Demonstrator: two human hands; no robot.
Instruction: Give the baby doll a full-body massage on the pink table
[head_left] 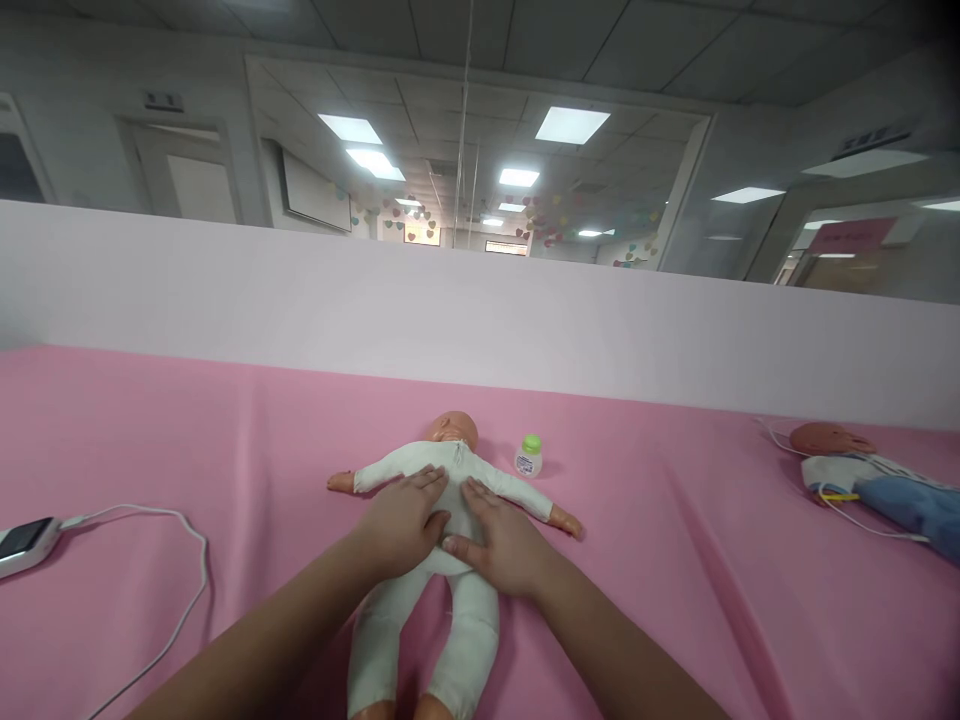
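Observation:
A baby doll (472,602) in a white cloth body lies stretched out on the pink sheet, arms spread to both sides and its head away from me. It seems to lie face down, with the head turned. My left hand (405,520) rests flat on the left side of its trunk, fingers stretched toward the shoulders. On the right side of the trunk lies my right hand (499,540), also flat, its thumb close to the left thumb. Neither hand grips anything. A small clear jar with a green lid (529,457) stands just beyond the doll's right-hand arm.
Pink sheet (262,440) covers the surface up to a low white wall (480,320). At far right lies another doll (832,440) in blue and white, with thin tubes. A white device with a screen (28,545) and cable (204,560) lies at left.

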